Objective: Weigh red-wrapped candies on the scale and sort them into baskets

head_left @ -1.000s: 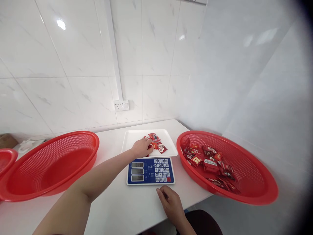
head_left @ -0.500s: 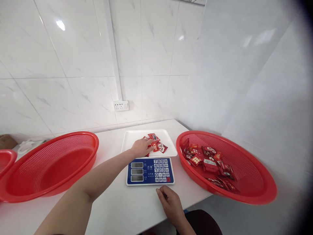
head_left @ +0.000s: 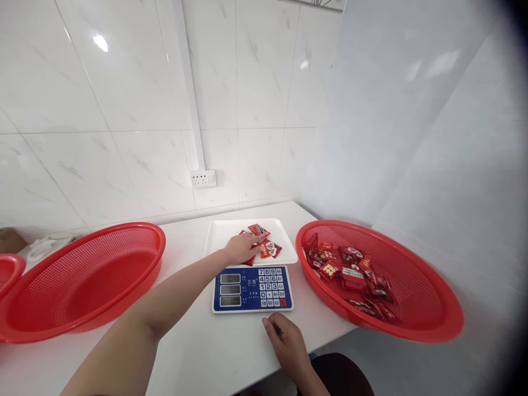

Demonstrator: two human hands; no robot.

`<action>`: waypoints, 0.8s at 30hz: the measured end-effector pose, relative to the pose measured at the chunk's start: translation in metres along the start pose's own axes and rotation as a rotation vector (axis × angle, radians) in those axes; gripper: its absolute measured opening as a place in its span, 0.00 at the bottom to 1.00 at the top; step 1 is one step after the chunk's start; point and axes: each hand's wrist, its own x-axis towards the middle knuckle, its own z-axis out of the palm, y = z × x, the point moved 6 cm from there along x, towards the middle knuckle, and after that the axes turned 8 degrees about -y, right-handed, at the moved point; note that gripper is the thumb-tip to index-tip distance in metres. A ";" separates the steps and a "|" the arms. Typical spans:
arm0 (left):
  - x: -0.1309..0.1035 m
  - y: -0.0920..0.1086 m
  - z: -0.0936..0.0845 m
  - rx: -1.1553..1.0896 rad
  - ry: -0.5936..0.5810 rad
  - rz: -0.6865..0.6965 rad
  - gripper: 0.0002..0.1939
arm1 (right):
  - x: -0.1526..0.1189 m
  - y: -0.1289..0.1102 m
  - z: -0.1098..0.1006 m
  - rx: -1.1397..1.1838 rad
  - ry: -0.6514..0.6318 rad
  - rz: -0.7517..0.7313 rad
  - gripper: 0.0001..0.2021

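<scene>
My left hand (head_left: 242,248) reaches over the white weighing tray (head_left: 218,236) of a digital scale (head_left: 252,289). Its fingers and thumb close around small red snack packets, partly hidden under the palm. Beside the fingertips lie a red packet with dark lettering (head_left: 258,229) and one with a white label (head_left: 273,249). My right hand (head_left: 289,342) rests curled in a loose fist near the table's front edge, in front of the scale's blue keypad panel; nothing shows in it.
To the right, a red plastic basket (head_left: 437,308) holds several red packets (head_left: 352,275), its rim close to the scale. Another red basket (head_left: 103,258) stands at the left, with part of a further basket (head_left: 10,269) past it. A wall socket (head_left: 203,178) is behind the table.
My left hand shifts slightly over the packets, now covering a bit more of them. The scale's top reading has changed a little. My right hand stays where it was.
</scene>
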 end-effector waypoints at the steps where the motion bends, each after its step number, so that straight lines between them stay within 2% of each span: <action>1: 0.000 0.000 0.000 -0.008 0.003 -0.008 0.18 | 0.000 0.000 0.000 0.000 0.002 -0.002 0.17; 6: -0.007 -0.003 -0.012 -0.053 0.050 -0.068 0.14 | 0.001 0.001 0.001 0.000 -0.011 0.010 0.17; 10: -0.030 -0.025 -0.043 -0.065 0.138 -0.208 0.15 | 0.001 0.001 0.001 0.007 -0.016 0.010 0.17; 12: -0.050 -0.046 -0.064 -0.054 0.174 -0.306 0.16 | 0.001 0.001 0.001 -0.001 -0.013 -0.002 0.17; 15: -0.089 -0.087 -0.093 -0.015 0.202 -0.480 0.16 | 0.001 -0.001 0.000 -0.027 0.001 -0.032 0.17; 18: -0.137 -0.133 -0.110 0.036 0.185 -0.659 0.16 | 0.001 -0.002 0.000 -0.045 0.012 -0.059 0.17; 21: -0.182 -0.173 -0.108 0.051 0.130 -0.773 0.14 | 0.001 -0.001 0.000 -0.051 0.012 -0.071 0.17; 24: -0.212 -0.198 -0.094 0.032 0.089 -0.821 0.15 | 0.001 -0.001 0.000 -0.047 0.006 -0.073 0.17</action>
